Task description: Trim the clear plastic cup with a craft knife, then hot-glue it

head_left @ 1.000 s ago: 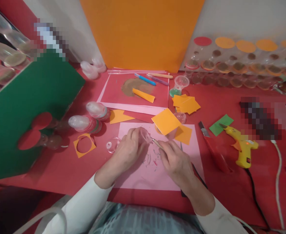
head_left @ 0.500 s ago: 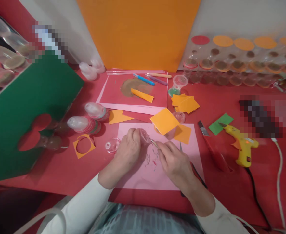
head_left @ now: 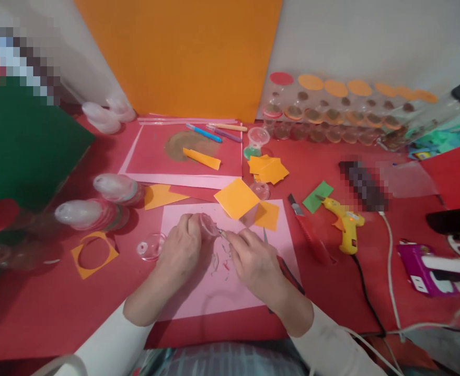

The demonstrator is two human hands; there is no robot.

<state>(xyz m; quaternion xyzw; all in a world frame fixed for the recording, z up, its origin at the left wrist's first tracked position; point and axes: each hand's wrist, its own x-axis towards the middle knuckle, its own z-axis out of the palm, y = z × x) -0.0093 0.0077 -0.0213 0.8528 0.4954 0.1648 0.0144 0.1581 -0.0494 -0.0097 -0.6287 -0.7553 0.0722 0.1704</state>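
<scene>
My left hand (head_left: 183,241) is closed around a clear plastic dome lid (head_left: 208,224), holding it tilted above the pink sheet (head_left: 198,297). In my right hand (head_left: 251,256) is a slim metal-tipped craft knife (head_left: 221,233), pinched near its tip. That tip meets the lid's rim, though the exact contact is too small to make out. Thin plastic scraps (head_left: 215,262) lie on the sheet between my hands. Just left of my left hand rests another clear lid (head_left: 149,248). Orange paper squares (head_left: 237,198) lie beyond my hands.
To the right lie a red box cutter (head_left: 312,235) and a yellow glue gun (head_left: 346,224) with its black cord. Stacked clear lids (head_left: 84,213) and an orange cut-out frame (head_left: 93,254) are left. Plastic-cup pieces with orange discs (head_left: 334,87) line the back. A green board (head_left: 37,125) stands left.
My view has swung to the right, so everything appears shifted left and more of the right side shows. Both hands keep their hold, with the tool tip still at the lid's rim.
</scene>
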